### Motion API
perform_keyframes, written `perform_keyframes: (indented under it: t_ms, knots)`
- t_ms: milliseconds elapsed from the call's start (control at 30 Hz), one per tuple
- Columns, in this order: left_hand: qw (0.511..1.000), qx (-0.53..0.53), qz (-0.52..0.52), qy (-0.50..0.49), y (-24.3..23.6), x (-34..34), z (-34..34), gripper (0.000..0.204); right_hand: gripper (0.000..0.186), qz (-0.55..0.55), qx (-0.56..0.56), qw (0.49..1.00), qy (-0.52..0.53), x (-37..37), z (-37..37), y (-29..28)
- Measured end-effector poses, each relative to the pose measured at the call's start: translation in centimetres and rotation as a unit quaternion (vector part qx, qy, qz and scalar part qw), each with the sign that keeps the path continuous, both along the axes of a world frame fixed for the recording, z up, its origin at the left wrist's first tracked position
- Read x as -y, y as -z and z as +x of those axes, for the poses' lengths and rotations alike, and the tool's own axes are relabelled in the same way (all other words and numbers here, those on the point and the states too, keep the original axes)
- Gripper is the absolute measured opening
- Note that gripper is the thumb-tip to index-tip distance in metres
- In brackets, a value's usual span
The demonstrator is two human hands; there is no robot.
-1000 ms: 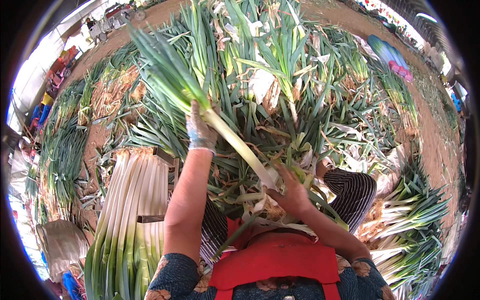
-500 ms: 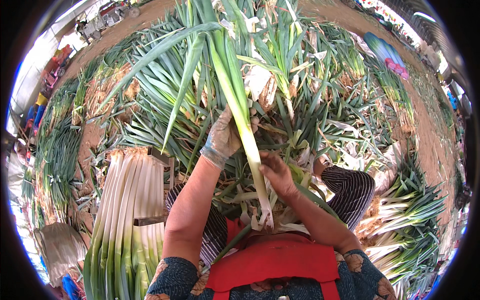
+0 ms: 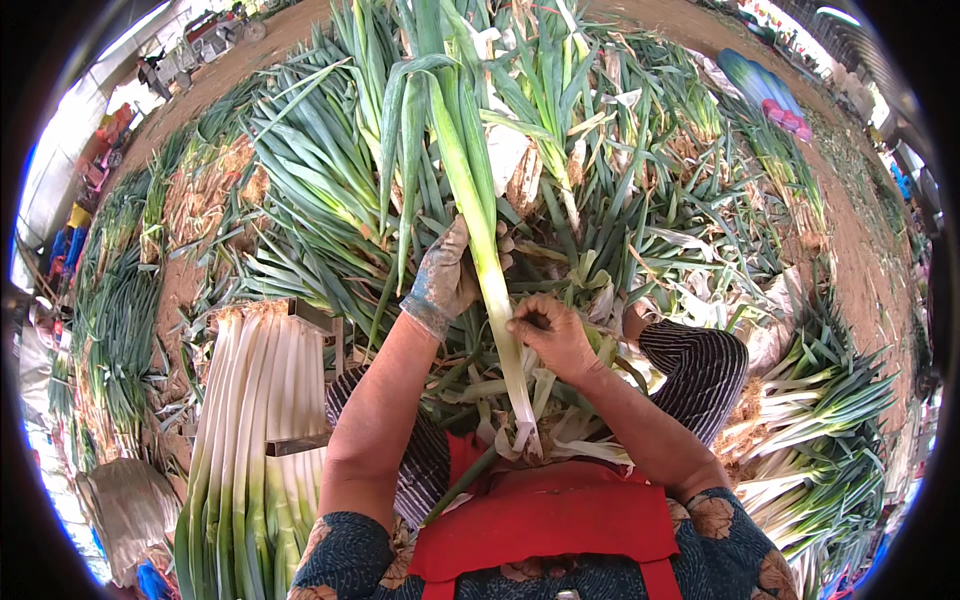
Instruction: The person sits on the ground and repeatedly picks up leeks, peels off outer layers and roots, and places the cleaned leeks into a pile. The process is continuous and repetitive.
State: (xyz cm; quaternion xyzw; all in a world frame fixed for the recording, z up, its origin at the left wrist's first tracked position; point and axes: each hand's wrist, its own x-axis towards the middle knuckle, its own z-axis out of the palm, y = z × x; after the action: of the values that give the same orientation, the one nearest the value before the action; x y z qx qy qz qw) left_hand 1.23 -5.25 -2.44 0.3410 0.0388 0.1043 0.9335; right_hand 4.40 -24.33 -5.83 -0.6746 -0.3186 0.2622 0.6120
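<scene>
A large green onion [image 3: 492,280] stands slanted before me, its green leaves pointing away and its white root end near my red apron. My left hand [image 3: 447,275], in a dirty work glove, is wrapped round the stalk where green turns to white. Bare, my right hand [image 3: 560,338] has thumb and fingers pinched at the right edge of the white stalk. Whether a loose outer layer lies between those fingertips is too small to tell. Loose peeled leaves [image 3: 585,420] lie around the root end.
At left, cleaned green onions [image 3: 245,380] lie side by side in a metal-edged rack [image 3: 300,443]. Untrimmed green onions [image 3: 320,150] are heaped ahead, with another pile [image 3: 810,420] at right. Leaf scraps [image 3: 690,250] litter the ground. A wrapped bundle [image 3: 760,90] lies far right.
My right hand has shifted up along the stalk, and its fingers have closed to a pinch. The onion's bent leaves have swung inward toward the stalk. My left hand keeps its hold.
</scene>
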Motion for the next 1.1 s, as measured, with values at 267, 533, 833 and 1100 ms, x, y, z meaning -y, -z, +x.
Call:
perform_keyframes:
  t_ms: [267, 533, 833, 1100]
  knots:
    - [0.997, -0.071, 0.01, -0.008, 1.0, 0.3, 0.5, 0.037, 0.012, -0.003, 0.208, 0.976, 0.067, 1.0, -1.9, -1.1]
    - [0.986, -0.156, 0.029, -0.043, 2.4, 3.4, -0.8, 0.033, 0.017, 0.082, 0.159, 0.975, -0.134, 3.8, -5.8, -3.4]
    - [0.956, -0.212, 0.185, -0.086, 2.0, 2.2, -2.5, 0.03, 0.029, -0.268, -0.119, 0.944, -0.151, 10.9, -5.0, -1.9]
    - [0.924, -0.22, 0.174, -0.261, 0.2, -0.4, -3.2, 0.028, 0.048, -0.224, 0.166, 0.96, -0.038, 13.6, -4.4, -1.4]
